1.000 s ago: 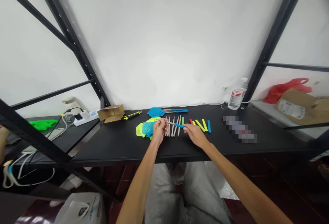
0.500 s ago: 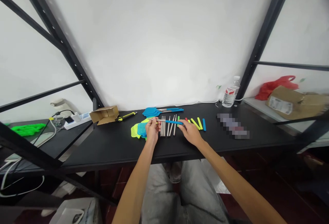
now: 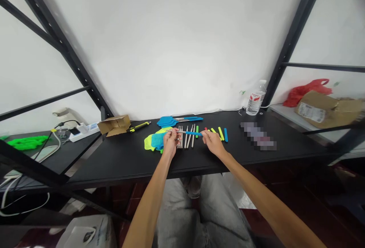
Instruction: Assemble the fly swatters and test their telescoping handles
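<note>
My left hand [image 3: 170, 141] is closed on the metal end of a metal rod with a blue handle [image 3: 193, 133], held level above the table. My right hand [image 3: 213, 142] pinches the far end of that blue handle. Below the rod lie several bare metal rods [image 3: 188, 141] side by side. Left of them, yellow-green and blue perforated swatter heads [image 3: 157, 141] are piled partly behind my left hand. To the right lie loose handle sleeves: a green one [image 3: 197, 131], yellow ones [image 3: 221, 133] and a blue one [image 3: 226, 135]. A red one is mostly hidden by my right hand.
Blue fly swatters [image 3: 168, 121] lie at the back of the black table [image 3: 122, 160]. An open cardboard box [image 3: 115, 125] and a yellow-black cutter [image 3: 139, 127] are on the left. A water bottle [image 3: 256, 99] stands back right, near a blurred-out item [image 3: 258, 136]. Dark shelf posts flank both sides.
My right hand has shifted slightly right, to the tip of the blue handle, and the green sleeve now shows clear of it. My left hand still grips the metal end. The view has tilted slightly.
</note>
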A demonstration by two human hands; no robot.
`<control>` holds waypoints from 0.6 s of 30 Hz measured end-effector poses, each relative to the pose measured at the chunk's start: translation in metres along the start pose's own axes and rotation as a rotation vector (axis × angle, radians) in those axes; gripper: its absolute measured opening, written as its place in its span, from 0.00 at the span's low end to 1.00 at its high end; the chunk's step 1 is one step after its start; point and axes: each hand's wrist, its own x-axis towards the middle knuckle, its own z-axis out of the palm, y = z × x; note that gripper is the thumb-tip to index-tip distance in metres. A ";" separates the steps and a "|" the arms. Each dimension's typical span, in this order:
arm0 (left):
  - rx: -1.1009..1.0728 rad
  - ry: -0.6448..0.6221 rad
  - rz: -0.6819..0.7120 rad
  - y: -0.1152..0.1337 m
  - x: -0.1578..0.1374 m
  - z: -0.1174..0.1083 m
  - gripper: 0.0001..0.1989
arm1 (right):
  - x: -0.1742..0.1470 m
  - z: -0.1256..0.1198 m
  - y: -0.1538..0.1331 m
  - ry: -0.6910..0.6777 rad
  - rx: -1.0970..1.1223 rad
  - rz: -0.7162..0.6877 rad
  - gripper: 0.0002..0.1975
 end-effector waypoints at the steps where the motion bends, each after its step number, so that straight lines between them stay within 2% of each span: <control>1: 0.003 -0.009 -0.003 0.000 0.000 0.000 0.22 | 0.000 0.000 0.000 -0.009 0.011 0.008 0.24; 5: 0.059 -0.043 -0.003 -0.001 -0.002 0.000 0.22 | -0.002 0.002 -0.004 -0.103 -0.012 -0.013 0.26; 8: 0.226 -0.133 0.018 -0.003 -0.006 0.005 0.23 | -0.005 0.006 -0.008 -0.211 -0.191 -0.106 0.22; 10: 0.353 -0.155 0.068 -0.003 -0.010 0.009 0.23 | -0.007 0.008 -0.010 -0.221 -0.293 -0.136 0.18; 12: 0.466 -0.108 0.167 0.001 -0.014 0.010 0.20 | -0.008 0.008 -0.011 -0.186 -0.317 -0.126 0.17; 14: 0.591 -0.004 0.292 0.007 -0.017 0.007 0.17 | -0.008 0.008 -0.011 -0.142 -0.308 -0.108 0.18; 18: 0.940 0.224 0.510 0.023 -0.027 -0.017 0.11 | -0.008 0.008 -0.009 -0.076 -0.335 -0.063 0.17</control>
